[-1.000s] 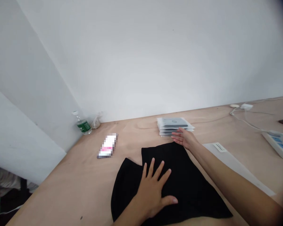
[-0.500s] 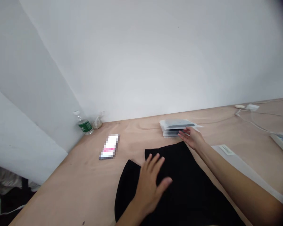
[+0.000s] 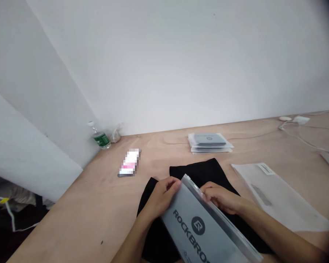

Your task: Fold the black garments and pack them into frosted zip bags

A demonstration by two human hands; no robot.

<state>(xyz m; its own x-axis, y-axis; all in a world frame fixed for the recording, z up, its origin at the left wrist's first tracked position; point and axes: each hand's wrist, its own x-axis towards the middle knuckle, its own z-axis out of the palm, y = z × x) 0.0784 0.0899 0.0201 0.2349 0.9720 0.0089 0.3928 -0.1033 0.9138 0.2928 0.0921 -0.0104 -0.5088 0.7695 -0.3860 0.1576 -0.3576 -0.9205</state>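
Note:
A grey zip bag printed "ROCKBROS" (image 3: 192,223) is held tilted above a black garment (image 3: 197,168) that lies on the table. My left hand (image 3: 164,193) is closed on the bag's upper left corner, thumb on its front. At the clear zip edge, my right hand (image 3: 220,197) pinches the bag with bent fingers. The bag's lower end runs out of view. To the right lies a flat translucent bag (image 3: 279,197) with a white label. A stack of packaged bags (image 3: 210,142) sits farther back, near the wall.
A phone (image 3: 129,163) with a blurred screen lies on the left of the wooden table (image 3: 98,204). By the wall stand a water bottle (image 3: 101,138) and a small knotted plastic bag (image 3: 116,135). White cables with an adapter (image 3: 301,119) lie at the back right.
My right hand has left the stack and come back over the garment. Both hands now hold the grey zip bag, where my left hand was spread over the garment before.

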